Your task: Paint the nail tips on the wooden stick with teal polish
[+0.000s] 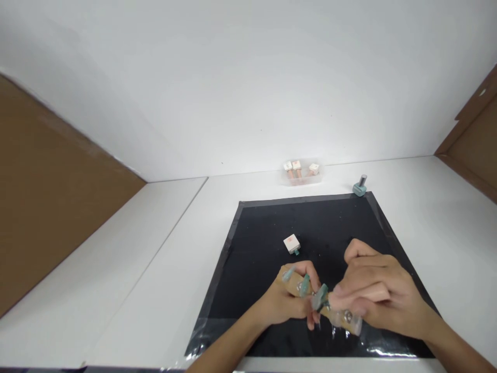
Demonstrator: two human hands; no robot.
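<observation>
My left hand point(289, 295) is closed around a tan strip point(295, 285) with metal screws and a clear end. Teal false nails point(305, 285) stand along this strip. In my right hand point(382, 290) a peach nail polish brush cap point(361, 297) is gripped between thumb and fingers. Its brush end meets one teal nail point(320, 297), though the bristles are too small to make out clearly. Just beyond my left hand, a white square nail polish bottle point(292, 243) lies on the black mat, with teal at its neck.
The black mat point(264, 223) is taped to a white table point(155, 295). Behind it stands a clear plastic tray point(306, 181) with white-and-peach bottles. At the mat's far right corner is a teal bottle point(359, 188) with a silver cap. Brown panels point(58, 197) border both sides.
</observation>
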